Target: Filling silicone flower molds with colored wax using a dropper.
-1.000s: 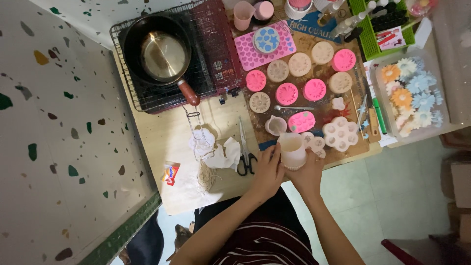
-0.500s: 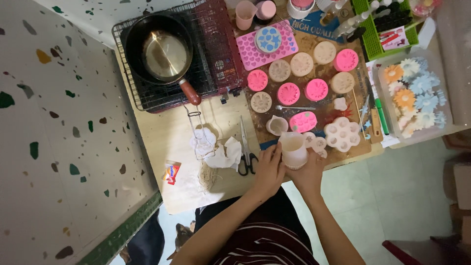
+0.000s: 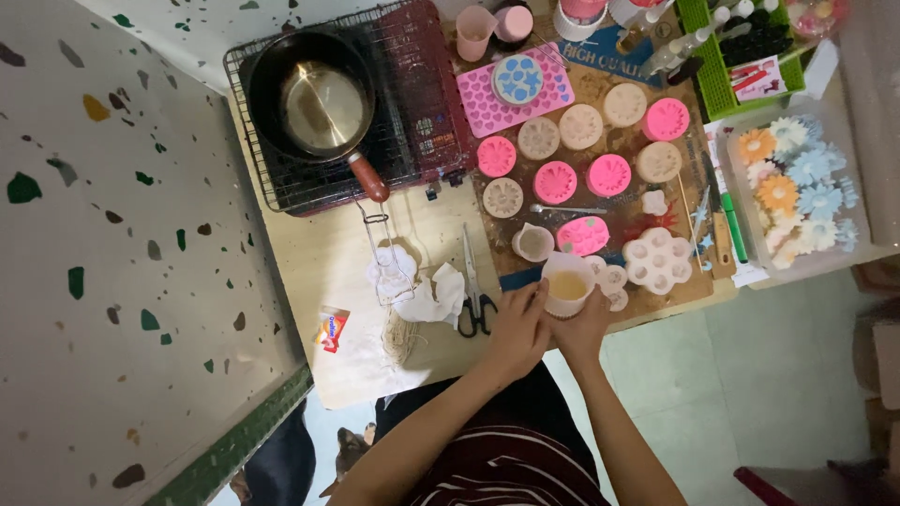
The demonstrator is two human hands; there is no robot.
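The person's left hand and right hand are together at the near edge of the low table, both closed around one small white cup that holds a yellowish liquid. The cup stands close to upright, its open mouth facing up towards the camera, so its long axis runs roughly vertical. The left hand wraps the cup's left side with fingers reaching its rim; the right hand cradles it from below and from the right. Neither hand is clearly nearer: the cup sits between them, just beyond the fingertips, towards the far edge of the table.

Directly beyond the cup lies a brown board carrying round moulds. Nearest are a small white spouted cup just to the far left, a pink oval mould straight ahead, and a white multi-cavity flower mould to the right. Pale flower shapes lie touching or just beside the held cup on its right.

Black-handled scissors rest left of the left hand, beside crumpled white tissue. A dark pan sits on a wire rack at the table's far left corner.
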